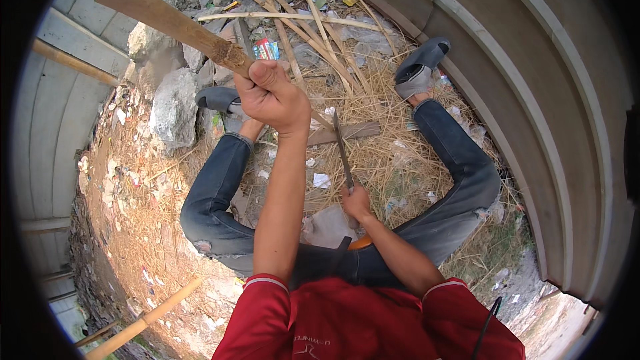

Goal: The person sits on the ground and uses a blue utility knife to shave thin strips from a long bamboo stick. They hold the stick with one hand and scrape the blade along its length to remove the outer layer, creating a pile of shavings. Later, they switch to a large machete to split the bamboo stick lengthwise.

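Observation:
My left hand (275,97) is closed around a wide split bamboo piece (170,23), raised and slanting toward the upper left. A thin end on the other side of that hand points down to the right, near the knife. My right hand (357,201), lower and between my legs, grips a long knife (341,150) by its handle. The dark, narrow blade points away from me. Beyond it a flat brown wooden board (357,132) lies on the straw. Whether the blade touches the bamboo end, I cannot tell.
Several split bamboo strips (320,33) lie crossed at the far side. Large broken stones (175,110) stand on the left. A corrugated metal sheet (533,93) curves along the right. A bamboo pole (143,320) is at lower left. Straw and litter cover the ground around my feet.

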Demonstrator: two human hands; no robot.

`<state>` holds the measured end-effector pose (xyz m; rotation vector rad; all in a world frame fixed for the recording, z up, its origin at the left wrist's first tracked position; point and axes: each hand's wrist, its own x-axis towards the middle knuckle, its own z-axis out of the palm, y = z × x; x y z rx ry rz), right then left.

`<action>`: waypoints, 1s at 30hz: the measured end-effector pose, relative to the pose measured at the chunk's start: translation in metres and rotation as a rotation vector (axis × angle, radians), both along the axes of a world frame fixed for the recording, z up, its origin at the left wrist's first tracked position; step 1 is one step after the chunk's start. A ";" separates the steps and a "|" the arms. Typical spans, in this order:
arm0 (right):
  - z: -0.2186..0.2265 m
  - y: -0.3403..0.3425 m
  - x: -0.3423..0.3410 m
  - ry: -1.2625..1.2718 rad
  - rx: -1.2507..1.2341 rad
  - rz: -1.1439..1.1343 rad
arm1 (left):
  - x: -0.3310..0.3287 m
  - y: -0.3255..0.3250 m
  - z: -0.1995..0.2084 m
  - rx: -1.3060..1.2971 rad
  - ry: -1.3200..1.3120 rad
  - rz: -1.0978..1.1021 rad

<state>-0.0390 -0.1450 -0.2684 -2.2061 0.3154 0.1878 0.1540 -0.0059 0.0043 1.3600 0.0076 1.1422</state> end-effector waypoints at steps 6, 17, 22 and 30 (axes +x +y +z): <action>0.073 0.008 0.033 -0.064 0.284 -0.180 | 0.008 0.003 0.002 -0.036 -0.018 0.091; 0.018 0.001 0.011 0.161 0.064 -0.054 | 0.013 0.018 0.000 -0.080 -0.090 -0.067; 0.109 0.017 0.035 -0.089 0.441 -0.221 | 0.005 0.038 0.000 -0.149 -0.109 -0.201; 0.020 -0.015 -0.012 0.150 -0.037 0.081 | -0.006 0.040 0.003 -0.146 0.062 -0.281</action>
